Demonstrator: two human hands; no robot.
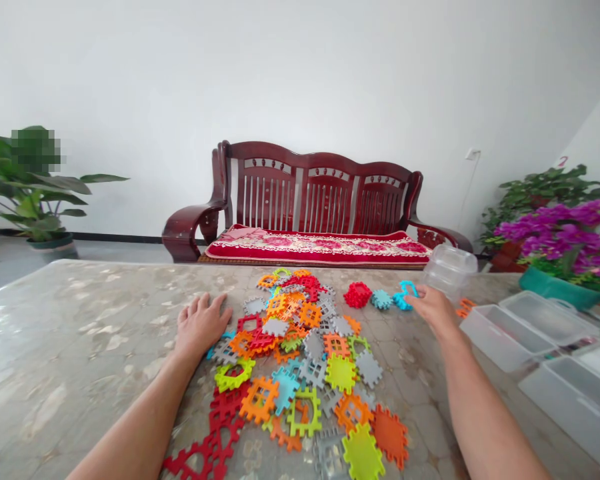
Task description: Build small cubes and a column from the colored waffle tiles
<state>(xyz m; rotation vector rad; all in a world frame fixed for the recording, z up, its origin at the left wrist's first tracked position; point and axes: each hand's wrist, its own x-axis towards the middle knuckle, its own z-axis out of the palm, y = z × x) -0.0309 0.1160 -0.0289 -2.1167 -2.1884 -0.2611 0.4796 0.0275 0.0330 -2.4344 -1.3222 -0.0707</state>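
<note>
My left hand [203,325] rests palm down on the table, fingers apart and holding nothing, left of a long heap of plastic interlocking tiles [307,347]. The tiles have toothed edges and come in red, orange, grey, lime green and blue, some solid and some with window cutouts. At the right, my right hand [435,310] pinches a blue open-frame interlocking tile [408,288] between thumb and fingers. It is over or touching a small blue pile [401,303]; which one, I cannot tell. Left of that pile sit a light-blue stack [381,299] and a red stack [357,295].
Clear plastic boxes [513,337] stand along the right, with a domed clear container [450,267] behind my right hand. Orange pieces [465,308] lie near them. Purple flowers in a green pot [555,285] are farther right. A wooden bench [325,193] stands beyond the table.
</note>
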